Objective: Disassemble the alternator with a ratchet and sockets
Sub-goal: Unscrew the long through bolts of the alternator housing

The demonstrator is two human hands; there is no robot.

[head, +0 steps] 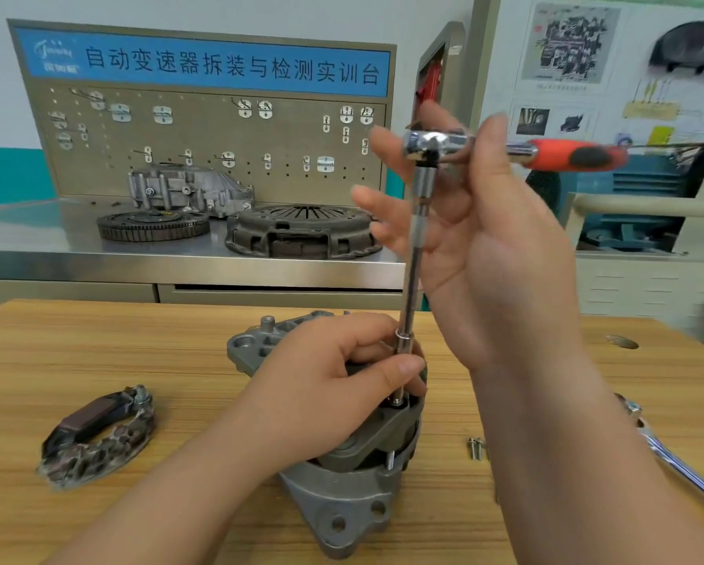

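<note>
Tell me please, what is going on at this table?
A person is taking apart an alternator on the wooden table. The left hand pinches the socket seated on its top, under a long extension bar. The right hand steadies the ratchet with mostly straight fingers. Two loose bolts lie to the right.

Both forearms are bare as far as they show, likewise the left hand (330, 383) and right hand (490, 258) (nails short, plain).
</note>
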